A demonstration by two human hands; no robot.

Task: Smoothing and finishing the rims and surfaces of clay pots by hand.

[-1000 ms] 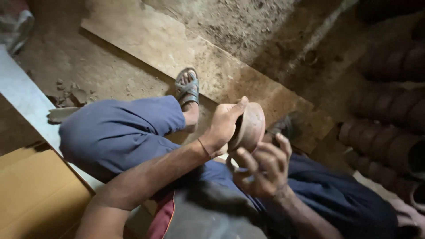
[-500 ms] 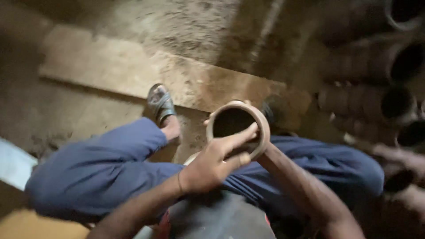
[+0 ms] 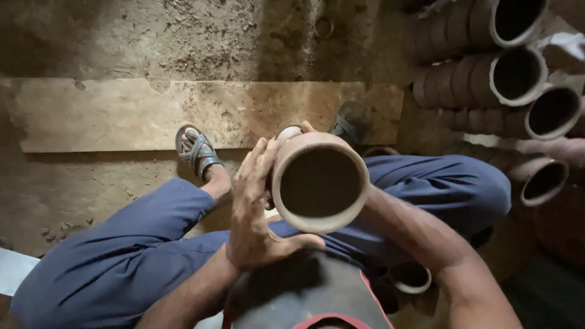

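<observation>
A brown clay cup [image 3: 319,181] is held up in front of me with its open mouth facing the camera. My left hand [image 3: 255,210] wraps its left side, thumb under the rim. My right hand [image 3: 306,127] is mostly hidden behind the cup; only fingertips show at its top, and the forearm runs down to the lower right. A second small clay cup [image 3: 410,277] sits low by my right leg.
Stacks of nested clay cups [image 3: 512,76] lie on their sides at the upper right. A long wooden board [image 3: 152,113] lies on the dirt floor ahead. My blue-trousered legs and a sandalled foot [image 3: 198,150] are below the cup.
The cup has turned so its mouth faces me and sits closer to the camera. The view has swung right, bringing the stacked cups more into sight.
</observation>
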